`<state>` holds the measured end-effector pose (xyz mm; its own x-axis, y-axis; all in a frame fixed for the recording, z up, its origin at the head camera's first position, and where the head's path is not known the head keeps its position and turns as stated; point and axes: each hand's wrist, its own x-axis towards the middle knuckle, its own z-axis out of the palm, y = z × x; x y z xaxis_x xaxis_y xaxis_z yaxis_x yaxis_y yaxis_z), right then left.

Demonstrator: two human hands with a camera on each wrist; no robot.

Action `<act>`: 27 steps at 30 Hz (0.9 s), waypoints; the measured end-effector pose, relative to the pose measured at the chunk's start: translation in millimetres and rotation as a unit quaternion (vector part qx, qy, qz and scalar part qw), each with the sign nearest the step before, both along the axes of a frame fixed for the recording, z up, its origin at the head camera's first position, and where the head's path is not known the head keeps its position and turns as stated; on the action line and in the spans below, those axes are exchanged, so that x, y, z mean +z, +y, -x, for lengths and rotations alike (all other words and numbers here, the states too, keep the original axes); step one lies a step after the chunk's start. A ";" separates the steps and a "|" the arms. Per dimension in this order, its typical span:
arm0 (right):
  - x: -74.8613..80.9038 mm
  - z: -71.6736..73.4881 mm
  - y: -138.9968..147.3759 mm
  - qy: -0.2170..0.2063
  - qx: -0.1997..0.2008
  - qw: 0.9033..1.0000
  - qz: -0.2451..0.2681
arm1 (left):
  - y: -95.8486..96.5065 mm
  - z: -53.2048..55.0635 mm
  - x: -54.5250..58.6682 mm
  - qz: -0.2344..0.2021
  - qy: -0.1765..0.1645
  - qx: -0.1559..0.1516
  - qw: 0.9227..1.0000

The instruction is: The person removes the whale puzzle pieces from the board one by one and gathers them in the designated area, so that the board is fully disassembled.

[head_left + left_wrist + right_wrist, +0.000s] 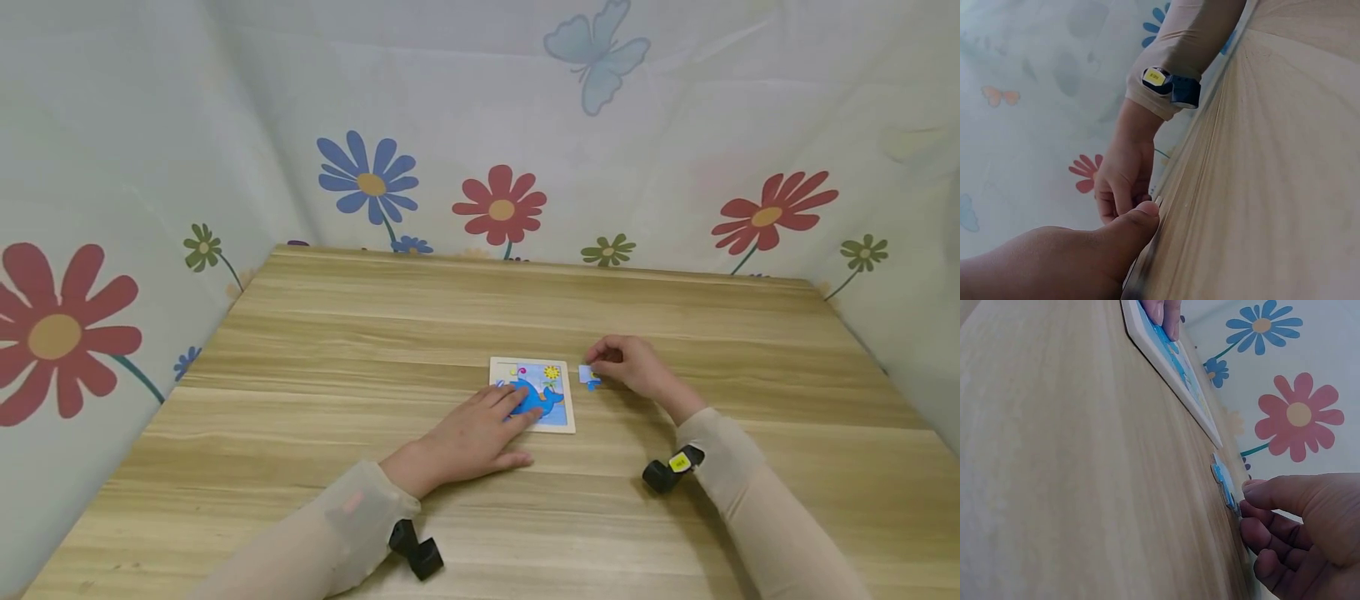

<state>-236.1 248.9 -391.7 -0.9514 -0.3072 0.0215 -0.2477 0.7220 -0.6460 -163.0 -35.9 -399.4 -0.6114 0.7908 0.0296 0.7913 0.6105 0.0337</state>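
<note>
A small square jigsaw puzzle [557, 421] with a pale wooden frame lies on the table, showing a blue whale and a yellow sun. Its upper left part looks paler, without picture. Across its left side rests my left hand [480, 433], fingers spread and fairly straight, hiding part of the picture. Just right of the frame, my right hand [633, 367] pinches a blue puzzle piece [587, 375] by its edge, low over the table. In the right wrist view, the thumb and forefinger meet at the end of the puzzle piece [1224, 482], apart from the frame's corner.
The wood-grain table [360, 333] stretches around the puzzle on all sides. Behind and beside it hangs a white cloth [450, 83] printed with flowers and a butterfly. A black wrist camera [416, 550] is strapped to the left sleeve, another camera [672, 471] to the right.
</note>
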 end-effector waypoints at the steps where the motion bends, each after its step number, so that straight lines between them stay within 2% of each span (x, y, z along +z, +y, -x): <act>1: 0.5 -0.3 -0.1 0.000 -0.001 1.000 0.000 | 0.0 -0.1 0.2 0.001 0.000 0.001 1.000; 10: 11.8 -3.2 -1.7 -0.022 -0.020 1.000 0.010 | 1.8 -1.2 1.9 0.001 0.012 0.002 1.000; 27: 32.7 -6.6 -18.6 0.014 -0.007 1.000 0.025 | 2.5 -0.6 1.5 -0.009 0.006 0.001 1.000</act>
